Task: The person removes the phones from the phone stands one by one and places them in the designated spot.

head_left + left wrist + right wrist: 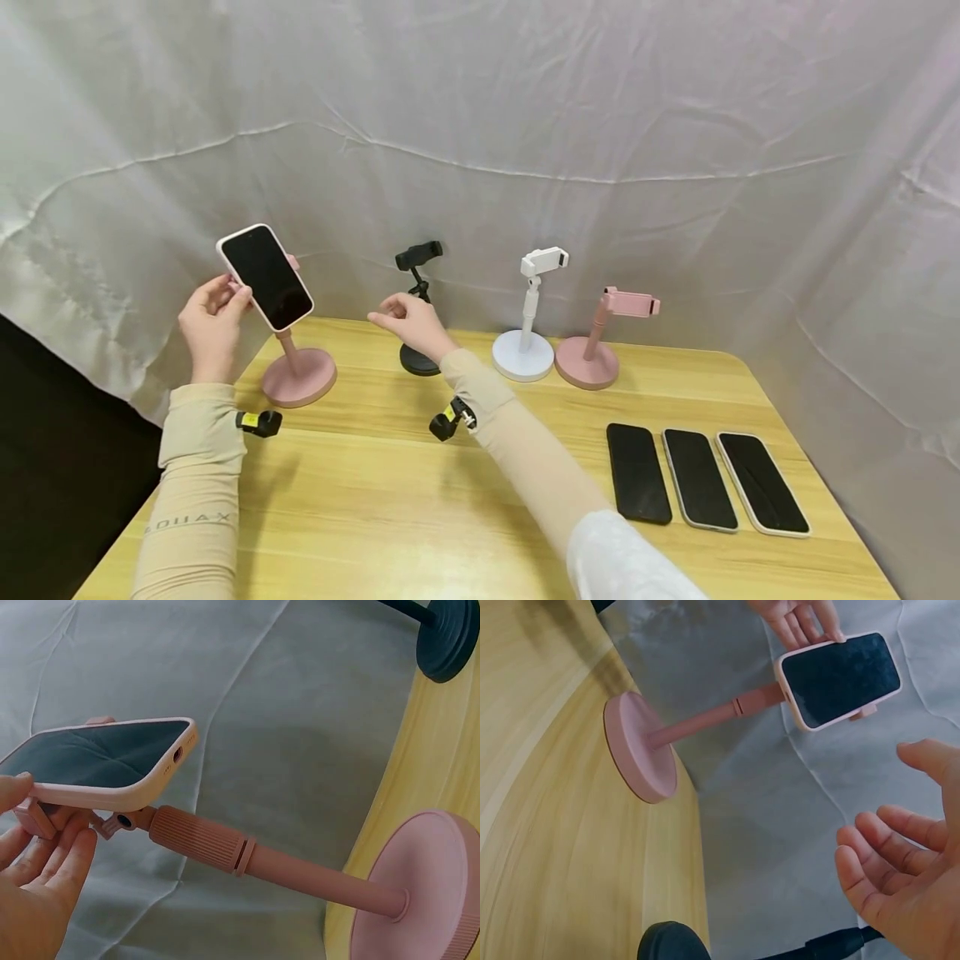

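A smartphone [267, 277] in a pale pink case sits tilted in the clamp of a pink phone stand [299, 377] at the table's left. My left hand [213, 321] holds the phone by its left edge, thumb at the screen's border. In the left wrist view, the fingers [66, 862] curl under the pink clamp [34, 817] behind the phone. My right hand [414, 325] hangs in the air, holding nothing, and overlaps the black phone stand [420, 360] in the head view. Its fingers [889, 847] are loosely bent, apart from the phone.
A white phone stand [522, 356] and another pink phone stand [587, 364] stand at the back. Three phones lie side by side at right: a black phone [638, 472], a grey-edged phone [700, 479] and a white-edged phone [762, 483]. A grey curtain [480, 100] hangs behind the wooden table [360, 517].
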`<control>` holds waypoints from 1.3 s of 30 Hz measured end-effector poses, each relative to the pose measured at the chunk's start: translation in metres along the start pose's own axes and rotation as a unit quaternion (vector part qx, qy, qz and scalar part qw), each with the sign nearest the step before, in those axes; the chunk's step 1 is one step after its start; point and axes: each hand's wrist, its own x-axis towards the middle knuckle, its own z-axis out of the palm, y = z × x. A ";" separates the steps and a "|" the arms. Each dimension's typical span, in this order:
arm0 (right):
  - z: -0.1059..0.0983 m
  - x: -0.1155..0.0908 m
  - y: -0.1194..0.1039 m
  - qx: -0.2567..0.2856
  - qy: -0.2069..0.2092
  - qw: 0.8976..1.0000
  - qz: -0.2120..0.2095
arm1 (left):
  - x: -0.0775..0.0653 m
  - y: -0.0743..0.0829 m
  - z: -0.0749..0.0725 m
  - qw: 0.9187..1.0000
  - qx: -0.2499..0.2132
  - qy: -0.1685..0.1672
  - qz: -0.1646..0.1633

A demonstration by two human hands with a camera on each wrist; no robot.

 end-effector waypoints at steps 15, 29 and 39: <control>0.021 0.015 -0.020 0.012 0.005 0.999 -0.036 | -0.006 0.001 0.001 0.999 -0.031 0.027 0.005; 0.023 0.018 -0.028 0.041 0.016 0.998 -0.035 | -0.025 -0.002 0.015 1.000 -0.026 0.005 0.007; 0.026 0.020 -0.034 0.059 -0.010 0.998 -0.019 | -0.034 -0.007 0.025 0.999 -0.032 -0.030 0.002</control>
